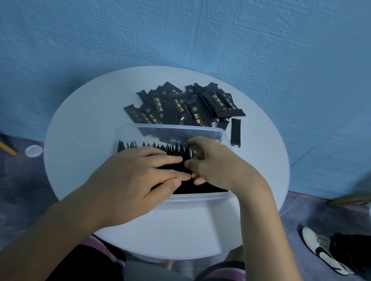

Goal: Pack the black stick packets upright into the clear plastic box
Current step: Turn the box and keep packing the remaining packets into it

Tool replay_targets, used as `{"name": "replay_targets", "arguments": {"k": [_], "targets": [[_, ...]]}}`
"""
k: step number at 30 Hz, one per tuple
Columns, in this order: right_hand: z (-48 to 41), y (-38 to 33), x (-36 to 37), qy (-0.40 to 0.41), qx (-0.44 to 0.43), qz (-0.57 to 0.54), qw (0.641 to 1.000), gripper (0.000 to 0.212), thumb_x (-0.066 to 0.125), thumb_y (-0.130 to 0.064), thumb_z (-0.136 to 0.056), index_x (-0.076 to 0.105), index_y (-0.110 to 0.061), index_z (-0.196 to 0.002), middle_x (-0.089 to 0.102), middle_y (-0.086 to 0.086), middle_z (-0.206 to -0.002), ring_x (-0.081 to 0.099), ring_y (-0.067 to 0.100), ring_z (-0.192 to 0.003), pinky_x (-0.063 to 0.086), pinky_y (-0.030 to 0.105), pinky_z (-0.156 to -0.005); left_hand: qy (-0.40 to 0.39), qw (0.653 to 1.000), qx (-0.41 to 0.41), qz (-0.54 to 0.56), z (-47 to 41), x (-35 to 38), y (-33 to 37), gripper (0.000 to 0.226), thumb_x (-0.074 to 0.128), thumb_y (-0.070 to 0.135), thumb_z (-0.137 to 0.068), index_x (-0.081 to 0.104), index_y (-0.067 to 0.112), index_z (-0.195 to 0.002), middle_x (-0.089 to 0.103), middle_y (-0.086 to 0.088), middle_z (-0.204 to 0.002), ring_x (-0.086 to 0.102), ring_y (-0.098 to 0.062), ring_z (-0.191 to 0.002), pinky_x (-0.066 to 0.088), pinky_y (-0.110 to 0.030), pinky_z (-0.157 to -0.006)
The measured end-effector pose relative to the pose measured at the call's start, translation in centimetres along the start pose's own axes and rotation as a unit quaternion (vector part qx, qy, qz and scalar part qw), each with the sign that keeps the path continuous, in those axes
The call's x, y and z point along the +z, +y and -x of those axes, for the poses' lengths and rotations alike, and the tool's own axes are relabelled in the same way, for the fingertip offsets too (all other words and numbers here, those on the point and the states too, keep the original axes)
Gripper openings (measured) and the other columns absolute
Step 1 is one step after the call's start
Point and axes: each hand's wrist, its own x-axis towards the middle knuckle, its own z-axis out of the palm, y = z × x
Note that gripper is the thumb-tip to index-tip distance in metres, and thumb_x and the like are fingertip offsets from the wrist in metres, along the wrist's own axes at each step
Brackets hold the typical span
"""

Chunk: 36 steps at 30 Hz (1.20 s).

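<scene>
Hands [142, 177] hide packets [174, 150] — grip unclear.

A: Where are your black stick packets [185, 105] now?

B: A loose, overlapping pile lies flat beyond your fingers [171, 173], gold print up, behind the clear plastic box [204, 132].

A: And the box?

B: Rectangular, open-topped, holding a dense row of upright packets [155, 147] under your fingers.
</scene>
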Motion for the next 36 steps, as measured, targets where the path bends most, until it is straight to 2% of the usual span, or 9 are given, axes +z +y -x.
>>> {"name": "replay_targets", "arguments": {"k": [6, 12, 17, 21, 24, 27, 31, 34, 36], "targets": [[0.5, -0.3, -0.6, -0.046, 0.001, -0.013, 0.999, 0.051, 0.063, -0.010, -0.095, 0.042, -0.019, -0.140, 0.063, -0.001, -0.089, 0.075, 0.028, -0.085, 0.058, 0.042, -0.091, -0.004, 1.000, -0.001, -0.001, 0.0, 0.1, -0.1, 0.043, 0.029, 0.049, -0.103, 0.066, 0.051, -0.126, 0.060, 0.020, -0.139, 0.053, -0.008, -0.126, 0.048, -0.034, -0.100], [0.6, -0.3, -0.5, -0.015, -0.002, -0.023, 1.000, 0.031, 0.056, -0.012, -0.100, 0.048, -0.020, -0.129, 0.064, -0.003, -0.086, 0.075, 0.027, -0.082, 0.056, 0.032, -0.082, -0.029, 0.999, 0.006, -0.013, -0.2, -0.2, -0.1, 0.045, 0.026, 0.050, -0.105, 0.058, 0.052, -0.136, 0.058, 0.022, -0.139, 0.050, -0.006, -0.124, 0.047, -0.033, -0.100], [0.0, -0.2, -0.5, 0.011, -0.021, -0.001, 1.000, 0.020, 0.050, -0.016, -0.102, 0.054, -0.020, -0.122, 0.067, -0.001, -0.082, 0.071, 0.023, -0.071, 0.057, 0.037, -0.084, -0.046, 0.999, 0.001, -0.019, -0.7, -0.3, 0.1, 0.048, 0.025, 0.048, -0.102, 0.059, 0.051, -0.136, 0.059, 0.015, -0.130, 0.051, -0.012, -0.114, 0.046, -0.034, -0.096], [-0.2, 0.2, -0.9, 0.001, -0.034, -0.002, 0.999, 0.021, 0.048, -0.014, -0.102, 0.057, -0.020, -0.121, 0.069, -0.001, -0.079, 0.071, 0.029, -0.079, 0.058, 0.042, -0.087, -0.043, 0.999, -0.003, -0.028, -1.0, 0.1, 0.2, 0.047, 0.028, 0.046, -0.101, 0.064, 0.048, -0.132, 0.059, 0.011, -0.123, 0.051, -0.017, -0.111, 0.049, -0.040, -0.091], [0.0, 0.6, -1.6, 0.010, -0.048, -0.033, 0.998, 0.017, 0.051, -0.013, -0.102, 0.062, -0.014, -0.114, 0.071, 0.000, -0.079, 0.068, 0.024, -0.077, 0.060, 0.033, -0.076, -0.032, 0.999, -0.005, -0.024, -0.7, 0.2, 0.1, 0.047, 0.029, 0.044, -0.100, 0.069, 0.045, -0.126, 0.060, 0.010, -0.124, 0.052, -0.018, -0.112, 0.049, -0.040, -0.091], [0.1, 0.8, -2.6, 0.058, -0.068, -0.115, 0.989, 0.015, 0.054, -0.014, -0.103, 0.066, -0.006, -0.104, 0.069, 0.004, -0.075, 0.060, 0.011, -0.067, 0.053, 0.021, -0.057, -0.025, 0.999, -0.005, -0.026, -0.6, 0.2, 0.2, 0.047, 0.029, 0.044, -0.101, 0.070, 0.044, -0.125, 0.061, 0.010, -0.124, 0.052, -0.017, -0.113, 0.047, -0.039, -0.091], [-0.2, 1.6, -3.7, 0.151, -0.074, -0.232, 0.958, 0.020, 0.054, -0.010, -0.101, 0.071, -0.001, -0.097, 0.063, 0.007, -0.068, 0.054, 0.012, -0.058, 0.048, 0.020, -0.047, -0.024, 0.999, -0.010, -0.023, -0.5, 0.2, 0.1, 0.047, 0.029, 0.045, -0.102, 0.068, 0.045, -0.127, 0.059, 0.013, -0.127, 0.049, -0.013, -0.116, 0.044, -0.035, -0.093], [-1.4, 3.4, -4.6, 0.251, -0.055, -0.251, 0.933, 0.019, 0.057, -0.012, -0.096, 0.073, -0.008, -0.086, 0.063, 0.001, -0.064, 0.050, 0.011, -0.053, 0.043, 0.020, -0.048, -0.020, 1.000, -0.016, -0.016, -0.4, 0.2, 0.1, 0.046, 0.029, 0.045, -0.101, 0.068, 0.046, -0.126, 0.059, 0.015, -0.127, 0.050, -0.012, -0.116, 0.045, -0.035, -0.093], [-3.4, 5.2, -4.8, 0.302, -0.017, -0.211, 0.929, 0.017, 0.062, -0.023, -0.092, 0.071, -0.016, -0.079, 0.065, -0.006, -0.064, 0.055, 0.012, -0.057, 0.047, 0.025, -0.059, -0.020, 1.000, -0.017, -0.015, -0.4, 0.3, 0.1, 0.047, 0.028, 0.045, -0.101, 0.067, 0.047, -0.127, 0.059, 0.017, -0.127, 0.050, -0.010, -0.116, 0.046, -0.035, -0.093]]}}
